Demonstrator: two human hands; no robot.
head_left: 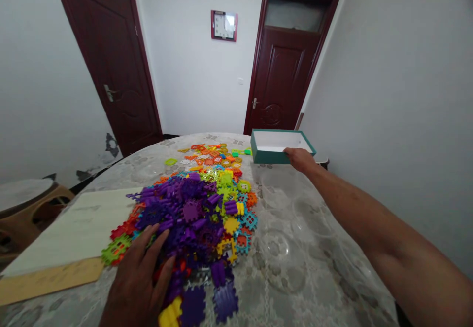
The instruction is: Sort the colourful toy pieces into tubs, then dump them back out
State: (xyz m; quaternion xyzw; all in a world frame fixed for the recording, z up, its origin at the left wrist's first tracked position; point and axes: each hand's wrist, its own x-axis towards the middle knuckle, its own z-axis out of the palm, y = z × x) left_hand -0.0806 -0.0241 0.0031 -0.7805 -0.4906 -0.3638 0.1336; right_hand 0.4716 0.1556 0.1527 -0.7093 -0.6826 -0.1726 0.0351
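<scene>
A large heap of plastic building pieces lies on the table, mostly purple, with orange, yellow, green and blue ones round its edge. My left hand rests against the near left side of the heap, its fingers apart and holding nothing I can see. At the far right, my right hand grips the near wall of a green box with a white inside. The thumb and fingers close over the box's rim. The box stands open at the top, and its visible inside shows no pieces.
Beyond the heap, flat orange and white pieces lie scattered. A pale sheet with a tan strip lies at the left. The round table has a patterned, shiny cover. A stool stands to the left.
</scene>
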